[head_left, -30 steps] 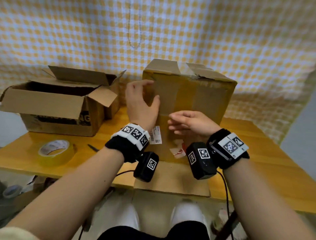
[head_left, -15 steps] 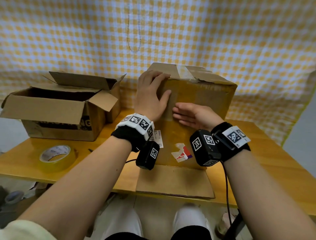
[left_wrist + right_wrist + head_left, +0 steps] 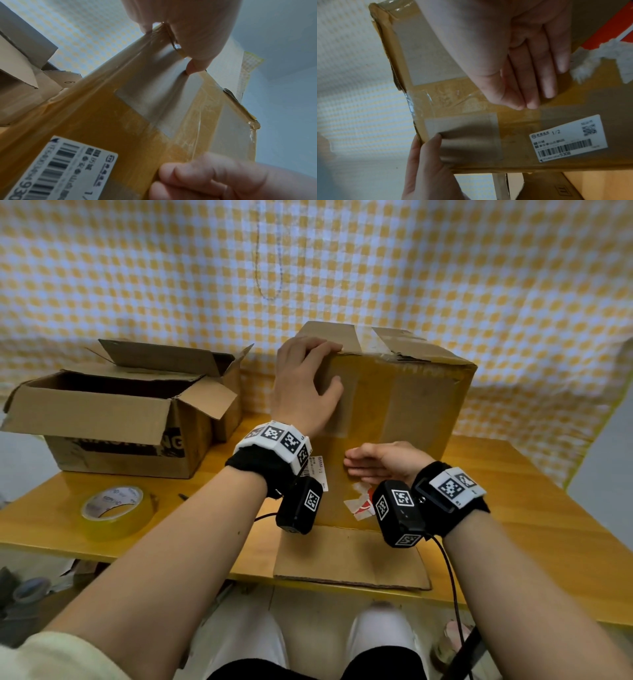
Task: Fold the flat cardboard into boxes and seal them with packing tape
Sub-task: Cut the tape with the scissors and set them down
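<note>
A tall cardboard box (image 3: pixel 404 412) stands on the wooden table (image 3: pixel 531 508), its near face covered in yellowish tape. My left hand (image 3: pixel 308 385) grips its top left corner, with the fingers curled over the top edge and the thumb (image 3: pixel 197 65) on the near face. My right hand (image 3: pixel 380 463) lies flat on the lower middle of that face, its straight fingers (image 3: pixel 527 81) pressing the tape beside a white shipping label (image 3: pixel 568 139). A loose bottom flap (image 3: pixel 349 556) lies flat toward me on the table.
An open cardboard box (image 3: pixel 113 419) with raised flaps stands at the back left. A roll of yellowish packing tape (image 3: pixel 114 510) lies near the table's front left edge. A checked curtain hangs close behind the boxes. A torn red and white sticker (image 3: pixel 359 501) is low on the box face.
My left hand has climbed from the upper near face to the box's top left edge and taken hold there. The right hand has slid lower on the near face.
</note>
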